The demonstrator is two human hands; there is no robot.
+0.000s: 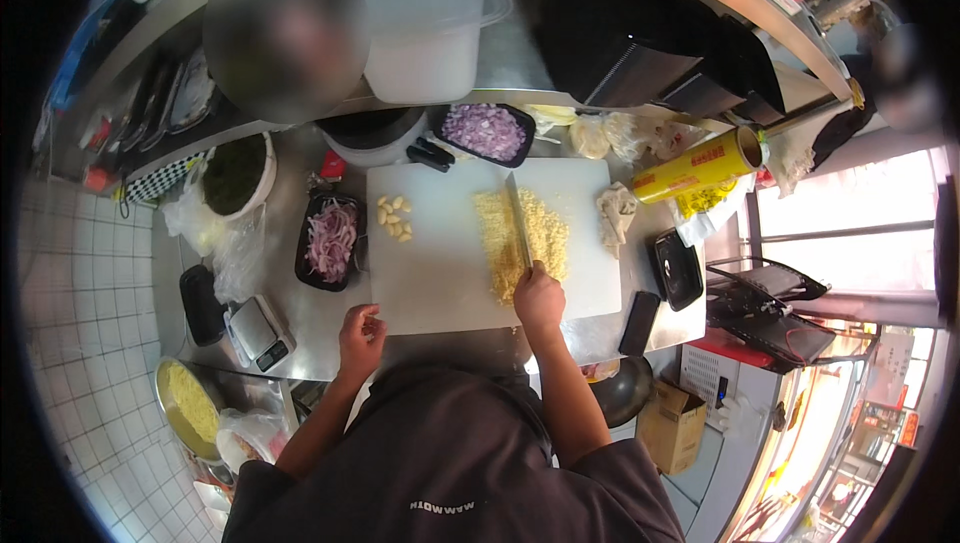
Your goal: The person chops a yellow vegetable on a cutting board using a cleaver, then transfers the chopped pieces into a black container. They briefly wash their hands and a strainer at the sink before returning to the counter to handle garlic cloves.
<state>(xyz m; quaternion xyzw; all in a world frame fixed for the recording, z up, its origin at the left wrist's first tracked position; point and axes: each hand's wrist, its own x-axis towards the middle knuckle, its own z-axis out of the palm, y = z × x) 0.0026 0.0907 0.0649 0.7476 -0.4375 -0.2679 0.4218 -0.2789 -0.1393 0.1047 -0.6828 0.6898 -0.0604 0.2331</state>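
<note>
My right hand (pixel 539 298) grips the handle of a kitchen knife (pixel 519 219), perhaps a cleaver, its blade seen nearly edge-on. The blade points away from me over a spread of minced garlic (pixel 551 232), which lies on both sides of it. Under the garlic is a white cutting board (pixel 435 280). Several whole peeled garlic cloves (pixel 394 218) sit near the board's left edge. By the board's front left corner, my left hand (pixel 363 339) hovers with loosely bent fingers and nothing visible in it.
Sliced red onion (pixel 331 239) fills a black tray left of the board; diced onion (pixel 486 132) fills another behind it. Rightward are a crumpled cloth (pixel 616 213), a cling-film roll (pixel 701 164), a phone (pixel 640 323) and a black tray (pixel 677 269). A kitchen scale (pixel 260 333) stands front left.
</note>
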